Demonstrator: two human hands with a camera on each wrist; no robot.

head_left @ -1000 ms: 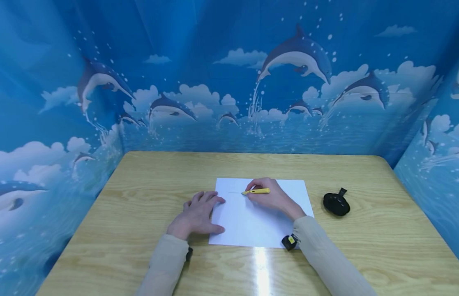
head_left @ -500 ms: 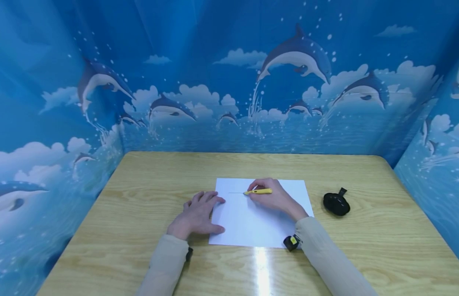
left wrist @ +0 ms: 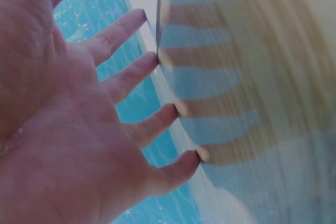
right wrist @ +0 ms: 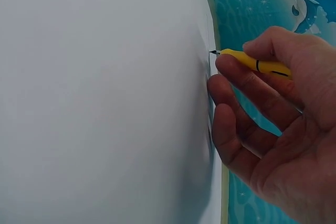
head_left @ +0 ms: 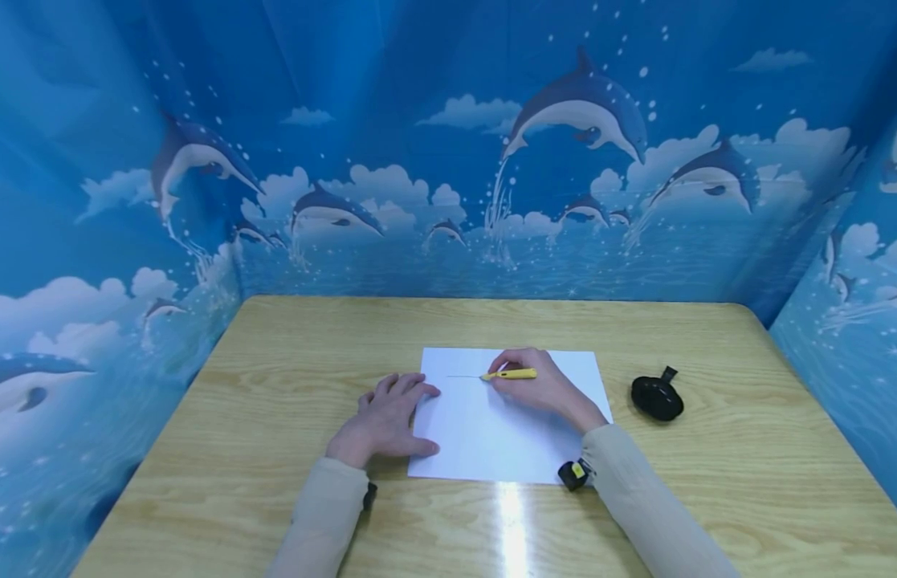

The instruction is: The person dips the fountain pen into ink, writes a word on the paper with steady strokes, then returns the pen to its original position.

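Observation:
A white sheet of paper (head_left: 462, 441) lies on the table, with a thin horizontal line (head_left: 461, 376) on its upper left part. In my right hand (head_left: 538, 387) is a yellow pen (head_left: 516, 374), pinched by thumb and fingers. Its dark pointed nib (right wrist: 213, 52) meets the sheet at the line's right end; the other fingers curl loosely near the paper. My left hand (head_left: 385, 423) spreads over the sheet's left edge, its thumb and index finger on the paper. The left wrist view shows the other fingertips (left wrist: 186, 165) touching the wooden tabletop.
A small black dish (head_left: 657, 399) with a short tab stands right of the sheet on the wooden table (head_left: 311, 345). A blue curtain (head_left: 390, 265) printed with dolphins hangs behind the table and along both sides.
My right hand has slid slightly to the right with the pen, and the line on the paper has grown longer that way. The left hand has stayed where it was.

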